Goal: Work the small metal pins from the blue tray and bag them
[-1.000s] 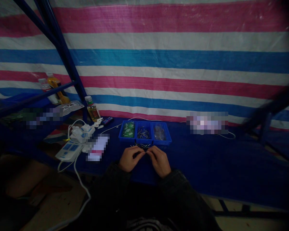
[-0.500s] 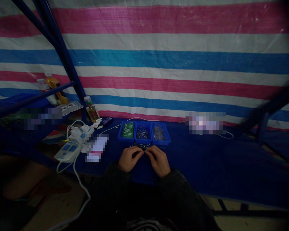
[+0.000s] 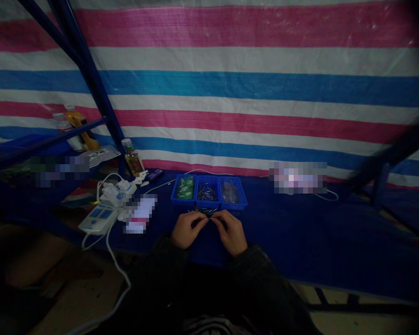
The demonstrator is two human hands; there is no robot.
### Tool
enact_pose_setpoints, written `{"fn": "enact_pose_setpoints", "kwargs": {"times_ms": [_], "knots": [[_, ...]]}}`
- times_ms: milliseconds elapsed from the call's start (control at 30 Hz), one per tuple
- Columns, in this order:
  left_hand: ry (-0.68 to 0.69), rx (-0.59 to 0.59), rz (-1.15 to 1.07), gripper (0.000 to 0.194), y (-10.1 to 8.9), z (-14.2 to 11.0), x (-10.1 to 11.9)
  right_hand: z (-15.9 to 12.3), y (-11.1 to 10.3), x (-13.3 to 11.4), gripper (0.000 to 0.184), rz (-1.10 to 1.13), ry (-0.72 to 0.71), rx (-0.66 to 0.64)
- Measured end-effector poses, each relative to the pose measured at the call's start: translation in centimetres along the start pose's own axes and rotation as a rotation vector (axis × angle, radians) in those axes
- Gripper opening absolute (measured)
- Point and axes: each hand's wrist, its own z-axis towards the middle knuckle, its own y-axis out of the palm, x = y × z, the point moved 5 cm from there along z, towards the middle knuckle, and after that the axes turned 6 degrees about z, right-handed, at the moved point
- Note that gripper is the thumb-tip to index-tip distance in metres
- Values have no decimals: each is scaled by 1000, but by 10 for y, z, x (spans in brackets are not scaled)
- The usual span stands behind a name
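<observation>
My left hand and my right hand sit close together on the blue-covered table, fingertips meeting over a small dark part whose shape the dim light hides. Just beyond them lies a loose row of small metal pins. Behind these stands a blue three-compartment plastic tray. Its left compartment holds green packets, its middle one holds metal pins, and its right one holds a clear bag.
To the left are a white power strip with plugged-in adapters, white cables and a pixelated packet. A bottle of yellow liquid stands by a blue steel shelf post. A striped tarp hangs behind.
The camera view has drifted slightly. My hands remain together at the same spot in front of the tray, with only small finger movement.
</observation>
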Motion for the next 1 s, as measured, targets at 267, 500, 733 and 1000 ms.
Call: {"fn": "enact_pose_setpoints", "kwargs": {"times_ms": [267, 500, 733, 1000], "knots": [[-5, 22, -1, 21, -2, -1, 0, -1, -4, 3, 17, -29, 73, 28], [-21, 51, -13, 23, -3, -1, -1, -1, -1, 5, 12, 18, 48, 14], [-9, 41, -12, 25, -3, -1, 0, -1, -2, 5, 18, 0, 49, 27], [-18, 20, -18, 22, -2, -1, -1, 0, -3, 4, 24, -44, 86, -19]]}}
